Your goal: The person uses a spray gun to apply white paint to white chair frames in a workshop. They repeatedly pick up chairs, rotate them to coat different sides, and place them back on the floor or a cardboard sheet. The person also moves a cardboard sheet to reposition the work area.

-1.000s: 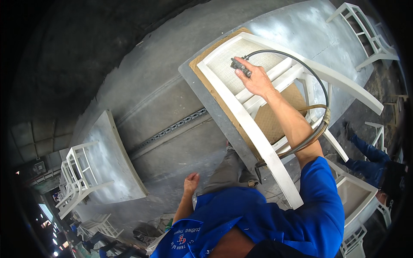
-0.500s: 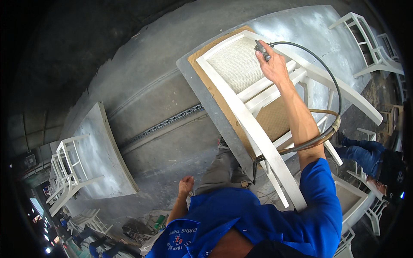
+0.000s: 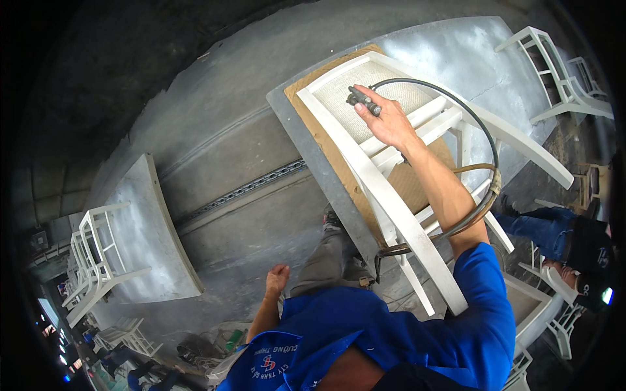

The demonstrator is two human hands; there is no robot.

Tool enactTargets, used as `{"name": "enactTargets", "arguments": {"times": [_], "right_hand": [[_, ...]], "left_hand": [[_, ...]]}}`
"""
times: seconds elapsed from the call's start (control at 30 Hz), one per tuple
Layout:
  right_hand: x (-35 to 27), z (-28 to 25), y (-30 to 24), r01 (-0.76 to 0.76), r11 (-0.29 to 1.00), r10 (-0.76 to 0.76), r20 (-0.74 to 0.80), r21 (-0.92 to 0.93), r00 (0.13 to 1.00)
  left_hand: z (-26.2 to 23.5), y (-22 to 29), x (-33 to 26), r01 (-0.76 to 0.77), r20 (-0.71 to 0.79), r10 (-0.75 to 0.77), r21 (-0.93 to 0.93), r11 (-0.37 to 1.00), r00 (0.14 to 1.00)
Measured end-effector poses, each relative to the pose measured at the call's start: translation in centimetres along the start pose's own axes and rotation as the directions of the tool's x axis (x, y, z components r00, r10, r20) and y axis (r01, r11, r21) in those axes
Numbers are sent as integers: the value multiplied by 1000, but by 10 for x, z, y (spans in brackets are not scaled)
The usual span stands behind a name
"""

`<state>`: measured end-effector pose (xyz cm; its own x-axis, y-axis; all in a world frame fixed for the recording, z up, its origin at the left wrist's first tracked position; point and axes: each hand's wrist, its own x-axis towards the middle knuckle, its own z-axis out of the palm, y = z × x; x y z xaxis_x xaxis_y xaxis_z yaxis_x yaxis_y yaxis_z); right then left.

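My right hand (image 3: 386, 121) is closed round a small dark spray gun (image 3: 363, 100), held over the pale woven panel (image 3: 339, 98) of a white chair (image 3: 391, 202). The chair lies on its back on a brown cardboard sheet (image 3: 306, 81), its legs toward me. From the gun a black hose (image 3: 456, 98) loops round to the right, joins a brownish hose (image 3: 479, 167) and passes under my forearm across the chair frame. My left hand (image 3: 278, 278) hangs at my side with its fingers curled in, holding nothing that shows.
Grey boards (image 3: 287, 111) carry the work, and another board (image 3: 153, 241) stands at left with a white chair (image 3: 98, 254) on it. A chain track (image 3: 248, 189) runs along the floor between them. More white chairs (image 3: 554, 72) stand at right, near a co-worker in jeans (image 3: 538, 228).
My right hand has moved left and slightly nearer with the spray gun, over the woven panel. The hose loop has swung left with it. My left hand has hardly shifted.
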<state>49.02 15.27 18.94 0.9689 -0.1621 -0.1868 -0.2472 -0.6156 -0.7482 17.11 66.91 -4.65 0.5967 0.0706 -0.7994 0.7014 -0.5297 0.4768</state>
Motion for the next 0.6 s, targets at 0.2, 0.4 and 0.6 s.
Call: {"name": "enactTargets", "arguments": {"times": [0.2, 0.4, 0.6], "right_hand": [[-10, -36, -3, -63, 998, 58, -155, -30, 986], [-58, -91, -16, -55, 997, 35, -311, -58, 950], [-188, -158, -40, -18, 997, -23, -482, -79, 876]], "left_hand": [[-1, -7, -6, 77, -17, -76, 96, 992, 997], [-6, -7, 31, 25, 82, -49, 277, 961, 995], [-10, 49, 96, -73, 201, 9, 312, 947, 979]]}}
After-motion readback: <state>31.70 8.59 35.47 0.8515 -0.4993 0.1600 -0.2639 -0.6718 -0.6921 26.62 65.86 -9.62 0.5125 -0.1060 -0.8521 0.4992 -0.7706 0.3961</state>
